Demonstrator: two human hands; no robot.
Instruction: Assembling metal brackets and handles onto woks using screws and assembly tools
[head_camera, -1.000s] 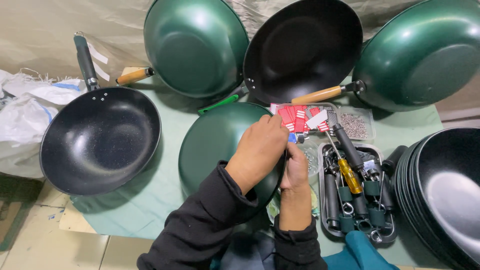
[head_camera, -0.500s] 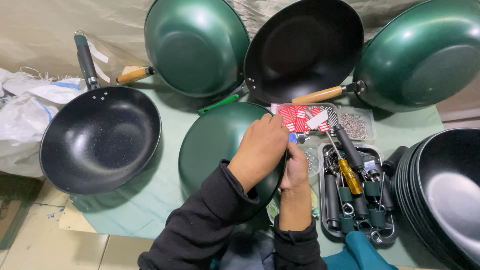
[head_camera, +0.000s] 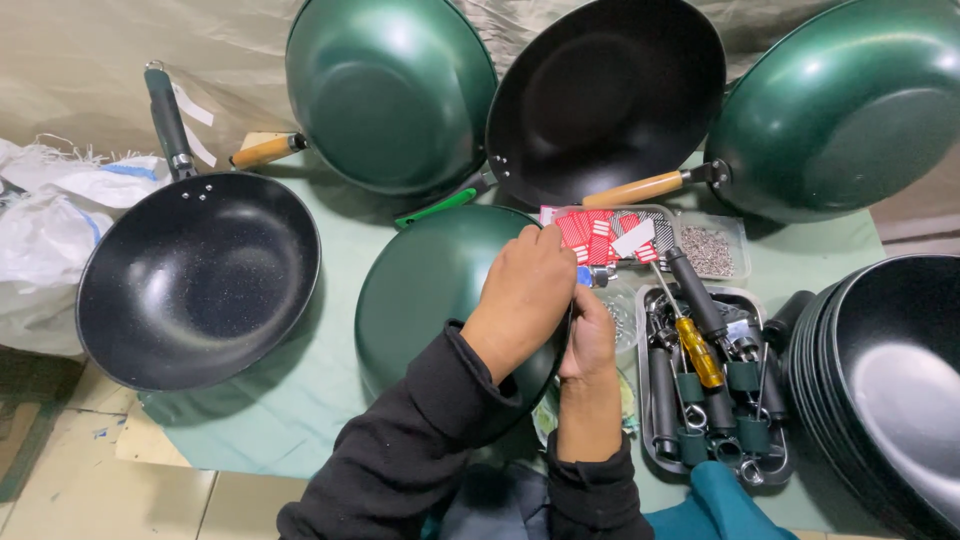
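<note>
A green wok (head_camera: 430, 290) lies upside down on the table in front of me. My left hand (head_camera: 525, 295) rests on its right rim, fingers curled over the edge. Just to the right, my right hand (head_camera: 590, 335) is closed around a small blue-tipped tool held against that rim; most of the tool is hidden by both hands. Right behind the hands sits a small tray of red-and-white tags (head_camera: 600, 232).
A black wok (head_camera: 195, 280) sits at the left. Two green woks (head_camera: 385, 90) (head_camera: 850, 110) and a black one (head_camera: 610, 90) lean at the back. A tray of handles and a yellow screwdriver (head_camera: 697, 352) lies right, beside stacked black woks (head_camera: 890, 385) and a screw tray (head_camera: 708, 250).
</note>
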